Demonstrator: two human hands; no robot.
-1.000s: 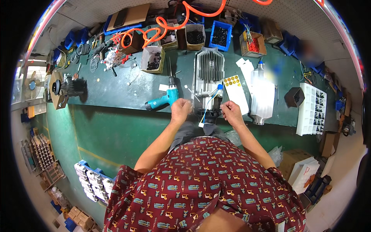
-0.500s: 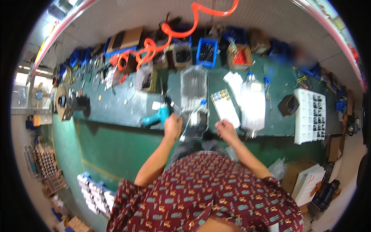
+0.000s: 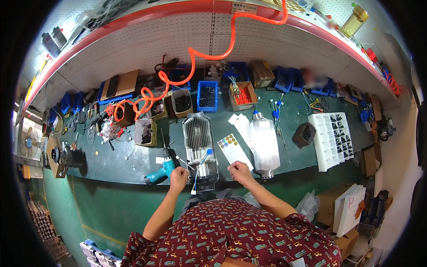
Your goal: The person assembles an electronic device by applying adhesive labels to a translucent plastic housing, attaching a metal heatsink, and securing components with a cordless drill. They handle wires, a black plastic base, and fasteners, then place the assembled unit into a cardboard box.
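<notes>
After the view tilted upward, more of the red shelf edge [image 3: 187, 8] showed beyond the finned housing [image 3: 199, 133] on the bench [image 3: 111, 158]. The left hand [image 3: 179, 179] and right hand [image 3: 241, 172] remained curled at its respective sides; whether they grasped anything could not be determined.

drill [image 3: 167, 167] crowds left hand [image 3: 179, 177]

Coiled org. hose [image 3: 215, 58] hangs, fan [image 3: 29, 142] far L.

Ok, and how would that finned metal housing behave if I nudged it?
The finned metal housing looks stiff and probably fairly heavy, given its rows of fins. Its near end seems to overhang the bench, so pulling it closer might tip it. The thin wires lying loosely across it would likely flop.
</notes>
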